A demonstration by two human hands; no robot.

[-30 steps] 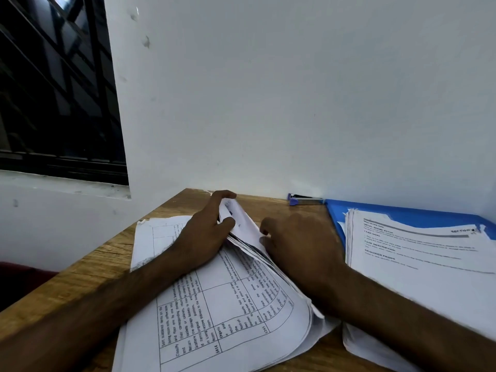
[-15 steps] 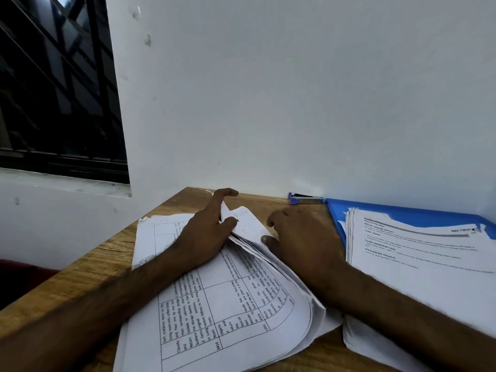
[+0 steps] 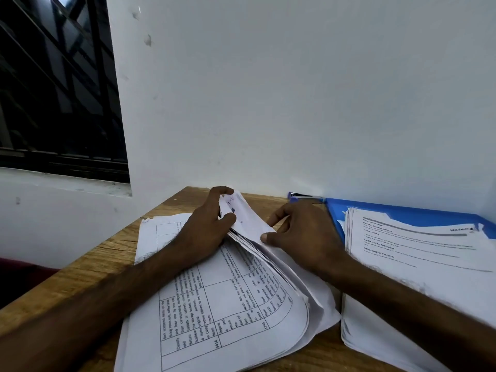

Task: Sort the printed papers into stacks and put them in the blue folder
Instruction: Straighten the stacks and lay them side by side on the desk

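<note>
Here, in the head view, a pile of papers (image 3: 214, 304) lies on the wooden table (image 3: 80, 277); the left hand (image 3: 206, 229) pinches a lifted bunch of its sheets between forefinger and thumb; the right hand (image 3: 303, 237) rests bent-fingered on those sheets, and I cannot tell whether it grips them; the blue folder (image 3: 402, 213) lies just beside, at the wall, under a second pile (image 3: 416, 264).

The printed papers (image 3: 318, 307) are lying in a thick pile, a gridded sheet (image 3: 228, 304) uppermost, far corner curling up; a second stack (image 3: 429, 251) is resting on the blue folder (image 3: 402, 214)
</note>
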